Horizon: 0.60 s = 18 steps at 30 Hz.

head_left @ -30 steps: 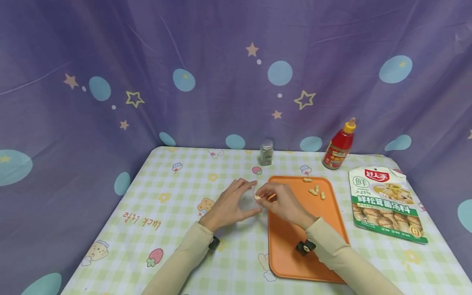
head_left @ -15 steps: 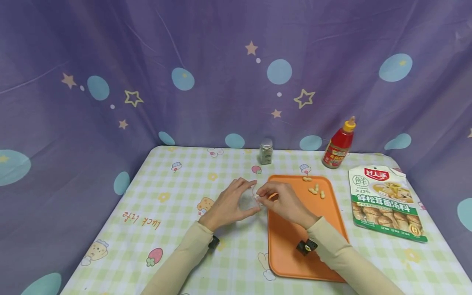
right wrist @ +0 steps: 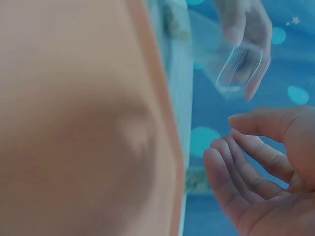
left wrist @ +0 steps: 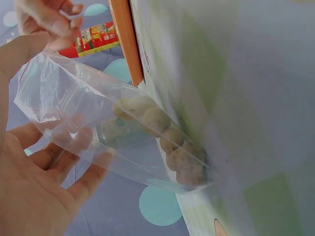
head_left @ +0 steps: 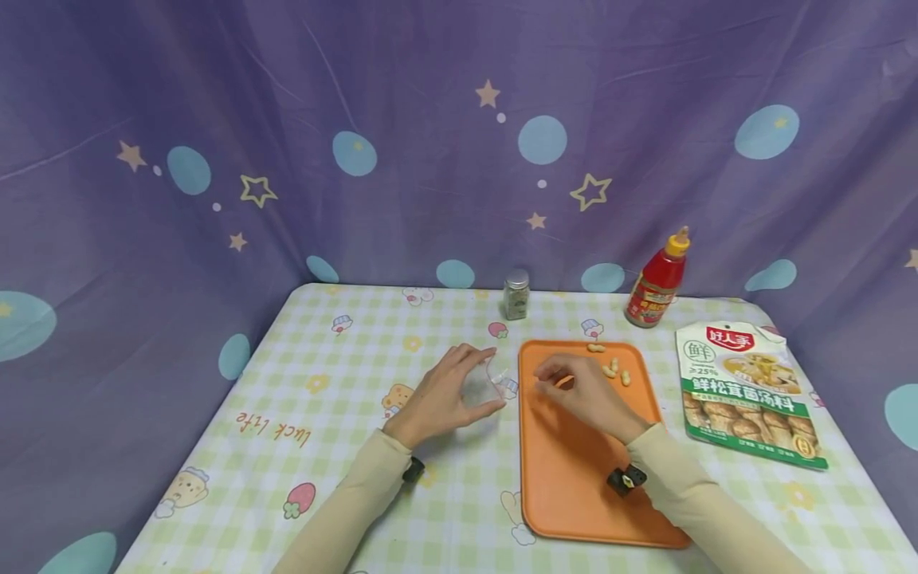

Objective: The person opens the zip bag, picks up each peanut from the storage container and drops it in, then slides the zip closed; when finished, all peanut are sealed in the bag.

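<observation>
My left hand point(head_left: 441, 399) holds a clear plastic zip bag point(left wrist: 74, 93) at its mouth, with thumb and fingers spread wide and the opening held apart. Several peanuts point(left wrist: 172, 142) in their shells lie at the bottom of the bag. Over the orange tray point(head_left: 574, 494), my right hand point(head_left: 584, 395) hovers to the right of the bag, fingers loosely bent. Nothing shows between its fingertips in the right wrist view. Several more unshelled peanuts point(head_left: 625, 378) lie near the tray's far right corner.
A small glass shaker point(head_left: 516, 295) with a grey cap stands behind the tray. At the back right is a red sauce bottle point(head_left: 656, 285) with a yellow cap. A green and white food pouch point(head_left: 749, 395) lies right of the tray, on a checked tablecloth point(head_left: 265, 470).
My right hand has moved away from the bag's mouth to the right, over the tray. The peanut it pinched is no longer in its fingers. My left hand keeps its place.
</observation>
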Each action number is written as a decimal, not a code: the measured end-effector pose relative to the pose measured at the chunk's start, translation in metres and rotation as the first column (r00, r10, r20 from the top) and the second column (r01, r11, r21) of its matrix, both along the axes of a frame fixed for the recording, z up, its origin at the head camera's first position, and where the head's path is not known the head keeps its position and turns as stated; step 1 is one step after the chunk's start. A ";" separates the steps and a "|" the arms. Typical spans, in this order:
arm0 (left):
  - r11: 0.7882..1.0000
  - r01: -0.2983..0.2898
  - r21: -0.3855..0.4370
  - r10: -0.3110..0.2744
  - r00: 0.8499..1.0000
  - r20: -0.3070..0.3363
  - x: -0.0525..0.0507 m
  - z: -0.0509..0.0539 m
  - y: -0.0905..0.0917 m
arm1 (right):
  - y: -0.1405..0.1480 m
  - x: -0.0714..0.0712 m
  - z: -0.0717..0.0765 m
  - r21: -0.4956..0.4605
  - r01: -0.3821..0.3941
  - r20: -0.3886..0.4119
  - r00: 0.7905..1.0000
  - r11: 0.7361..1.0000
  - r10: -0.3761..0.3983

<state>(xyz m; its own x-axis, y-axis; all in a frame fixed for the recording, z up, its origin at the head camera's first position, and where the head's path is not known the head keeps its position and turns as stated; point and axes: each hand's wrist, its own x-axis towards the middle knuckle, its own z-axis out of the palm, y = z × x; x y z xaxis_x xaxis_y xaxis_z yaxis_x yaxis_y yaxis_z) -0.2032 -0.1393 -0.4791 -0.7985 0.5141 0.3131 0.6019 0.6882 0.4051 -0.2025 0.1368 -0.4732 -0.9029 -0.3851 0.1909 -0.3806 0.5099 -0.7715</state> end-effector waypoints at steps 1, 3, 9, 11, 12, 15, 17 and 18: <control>1.000 0.003 0.001 -0.003 1.000 -0.002 0.000 0.000 0.000 | 0.005 0.000 -0.002 0.007 0.010 -0.003 1.000 1.000 -0.010; 1.000 0.006 0.001 -0.006 1.000 -0.006 0.000 0.001 0.000 | 0.014 -0.001 -0.006 0.023 0.033 -0.014 0.999 0.999 -0.032; 1.000 0.014 0.012 -0.014 1.000 -0.024 -0.001 0.000 0.000 | 0.041 -0.003 -0.018 0.073 0.096 -0.089 0.992 0.993 -0.089; 1.000 0.011 0.009 -0.011 1.000 -0.012 -0.001 -0.001 -0.001 | 0.048 -0.004 -0.021 0.088 0.111 -0.099 0.990 0.990 -0.102; 1.000 0.010 0.011 -0.010 1.000 -0.003 -0.001 -0.001 -0.001 | 0.052 -0.005 -0.021 0.099 0.121 -0.104 0.988 0.988 -0.111; 1.000 0.012 0.016 -0.012 1.000 0.022 -0.001 -0.001 -0.001 | 0.061 -0.008 -0.022 0.121 0.155 -0.123 0.982 0.980 -0.140; 1.000 0.014 0.021 -0.015 1.000 0.024 -0.001 -0.001 -0.001 | 0.066 -0.011 -0.022 0.146 0.184 -0.137 0.977 0.972 -0.164; 1.000 0.015 0.023 -0.015 1.000 0.020 0.000 -0.002 -0.001 | 0.068 -0.013 -0.021 0.156 0.198 -0.144 0.974 0.968 -0.176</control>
<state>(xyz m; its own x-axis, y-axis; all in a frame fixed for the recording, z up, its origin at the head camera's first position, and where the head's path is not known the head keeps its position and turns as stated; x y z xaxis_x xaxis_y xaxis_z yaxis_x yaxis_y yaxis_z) -0.2037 -0.1399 -0.4809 -0.7970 0.5187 0.3093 0.6037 0.6694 0.4329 -0.2151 0.2050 -0.4946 -0.9343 -0.2478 0.2563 -0.3556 0.6996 -0.6198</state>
